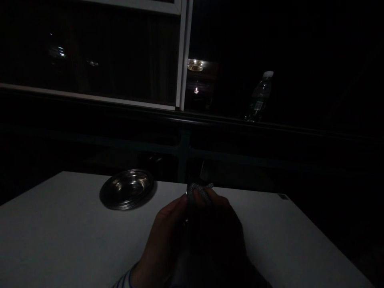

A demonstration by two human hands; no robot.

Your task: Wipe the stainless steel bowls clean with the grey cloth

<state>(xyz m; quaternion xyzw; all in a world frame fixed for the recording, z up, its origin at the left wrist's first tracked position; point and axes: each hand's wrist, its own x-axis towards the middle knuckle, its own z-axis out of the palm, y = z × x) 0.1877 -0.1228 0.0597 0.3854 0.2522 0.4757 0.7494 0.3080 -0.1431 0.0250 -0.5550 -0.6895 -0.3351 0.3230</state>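
Super dim shot, so going only by what can actually be made out. Looking down at a left hand [168,236] and a right hand [223,230] bunched together low over the near middle of a white table [60,232], with a striped cuff [124,281] peeking in at the bottom edge.

Holding a small speckled wad [199,188] between the two, poking up just past the fingertips. Can't tell if cloth, mesh or some kind of scrubber. Gripping it with the left thumb pressed against its left side and the right fingertips [206,196] curled over the top and right, so pinched from both sides. Can't make out the rest of either hand's fingers, too dark.

Progress-wise, probably only this much done: wad up in both hands, above the tabletop, not lying on it and not touching anything else. Everything past that seemingly still to do.

Also spotting a round metal dish [127,188] to the left and a bit further back, near the hands but clearly apart, right way up and shiny inside. Untouched for now.

Further back, just a water bottle [259,98] upright on the ledge at the right, plus a white window frame [181,56].
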